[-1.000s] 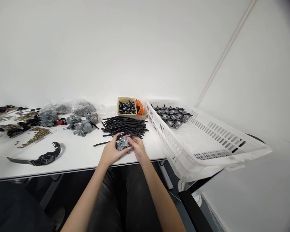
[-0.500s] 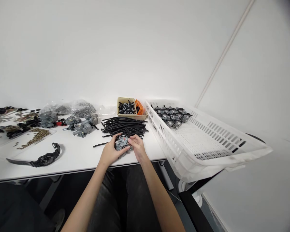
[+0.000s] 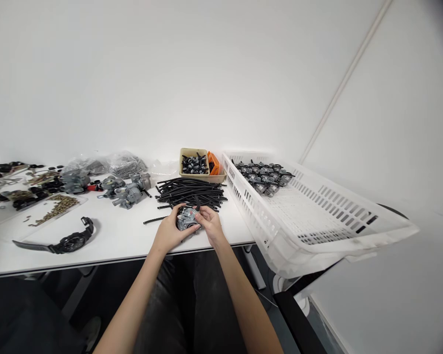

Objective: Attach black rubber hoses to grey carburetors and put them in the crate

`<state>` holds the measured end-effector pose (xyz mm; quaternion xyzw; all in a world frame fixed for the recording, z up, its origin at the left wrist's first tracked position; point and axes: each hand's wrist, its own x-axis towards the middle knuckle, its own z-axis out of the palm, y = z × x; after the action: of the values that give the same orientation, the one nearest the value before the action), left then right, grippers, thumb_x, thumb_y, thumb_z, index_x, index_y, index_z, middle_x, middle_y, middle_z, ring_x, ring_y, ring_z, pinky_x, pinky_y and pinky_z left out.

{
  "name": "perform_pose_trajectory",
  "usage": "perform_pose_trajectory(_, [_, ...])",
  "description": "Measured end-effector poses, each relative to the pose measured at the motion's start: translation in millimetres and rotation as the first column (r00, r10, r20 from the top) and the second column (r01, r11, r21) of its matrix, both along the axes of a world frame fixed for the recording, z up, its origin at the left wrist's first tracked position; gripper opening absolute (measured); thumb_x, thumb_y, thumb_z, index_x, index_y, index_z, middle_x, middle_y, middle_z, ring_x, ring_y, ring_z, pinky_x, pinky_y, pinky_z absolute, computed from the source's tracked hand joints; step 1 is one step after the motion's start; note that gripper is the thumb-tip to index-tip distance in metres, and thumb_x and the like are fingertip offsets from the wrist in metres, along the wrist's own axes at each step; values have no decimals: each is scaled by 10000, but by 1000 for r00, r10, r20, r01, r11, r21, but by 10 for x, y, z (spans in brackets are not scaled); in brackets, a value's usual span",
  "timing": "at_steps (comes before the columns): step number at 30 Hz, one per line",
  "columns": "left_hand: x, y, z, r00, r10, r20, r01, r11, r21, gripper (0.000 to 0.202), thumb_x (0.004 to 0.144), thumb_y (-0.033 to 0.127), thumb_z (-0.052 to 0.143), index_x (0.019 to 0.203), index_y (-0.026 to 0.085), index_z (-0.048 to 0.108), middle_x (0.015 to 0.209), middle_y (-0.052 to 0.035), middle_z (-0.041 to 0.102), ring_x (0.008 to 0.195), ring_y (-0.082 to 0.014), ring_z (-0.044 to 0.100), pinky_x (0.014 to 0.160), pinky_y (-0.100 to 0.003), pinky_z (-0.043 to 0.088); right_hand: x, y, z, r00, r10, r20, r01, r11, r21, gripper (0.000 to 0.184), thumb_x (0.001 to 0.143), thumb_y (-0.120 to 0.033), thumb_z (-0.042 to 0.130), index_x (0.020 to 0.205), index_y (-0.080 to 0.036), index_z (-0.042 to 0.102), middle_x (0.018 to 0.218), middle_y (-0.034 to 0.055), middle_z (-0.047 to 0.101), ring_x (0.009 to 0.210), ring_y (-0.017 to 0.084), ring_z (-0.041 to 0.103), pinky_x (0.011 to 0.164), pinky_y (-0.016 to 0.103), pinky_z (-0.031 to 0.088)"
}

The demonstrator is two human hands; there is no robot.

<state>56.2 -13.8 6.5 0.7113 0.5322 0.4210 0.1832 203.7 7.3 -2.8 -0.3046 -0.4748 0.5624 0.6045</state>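
Metal body: we have the grey metal body [image 3: 187, 221] just above or on the near edge of the desk [image 3: 121, 241], between our two hands; whether it rests on the surface we cannot tell.
Left grip: our left hand [image 3: 166, 232] is curled around the body's left side, thumb along the near side and fingers at the far side, gripping it.
Right grip: our right hand [image 3: 211, 226] has thumb and fingertips closed on a short black hose [image 3: 197, 201] at the body's right side; the hose end pokes up past our fingers, and its lower part is hidden.
Hose pile: just beyond our hands we see a heap of black hoses [image 3: 188, 191], with one loose hose [image 3: 154, 220] jutting out to the left.
Bins: behind the heap we have a cream bin [image 3: 194, 150] of small dark parts, with an orange basket [image 3: 214, 163] tilted beside it.
Crate: to our right is a white crate [image 3: 328, 211], with metal units [image 3: 264, 178] grouped at its far left end.
Left side: we see more grey metal bodies [image 3: 127, 195], plastic bags [image 3: 124, 164], brass-coloured pieces [image 3: 59, 209] and, nearer us, a black watch [image 3: 73, 242].
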Motion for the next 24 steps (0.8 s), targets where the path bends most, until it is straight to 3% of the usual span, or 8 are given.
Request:
perform_pose_trajectory(11, [4, -30, 14, 999, -12, -31, 12, 1000, 20, 741, 657, 561, 678, 1277, 242, 425, 1076, -83, 667, 915, -265, 657, 811, -376, 500, 18, -24, 17, 997, 81, 3, -81, 997, -5, 466, 619, -385, 793, 1040, -215, 688, 896, 34, 712, 853, 202, 648, 827, 347, 494])
perform_pose_trajectory(17, [10, -26, 16, 999, -10, -44, 10, 1000, -6, 758, 657, 587, 669, 1286, 253, 409, 1082, -79, 664, 915, -268, 653, 797, -381, 501, 4, -6, -3, 999, 44, 18, -45, 999, 5, 338, 618, -375, 790, 884, -189, 698, 804, 23, 697, 778, 170, 620, 765, 301, 485])
perform_pose_trajectory(24, [13, -7, 4, 999, -11, -37, 11, 1000, -2, 743, 652, 575, 677, 1276, 262, 424, 1129, -74, 649, 929, -266, 648, 813, -384, 496, -19, 20, -20, 1000, -18, 0, 18, 999, -50, 354, 538, -353, 835, 794, -184, 658, 750, 9, 673, 727, 161, 604, 734, 295, 480])
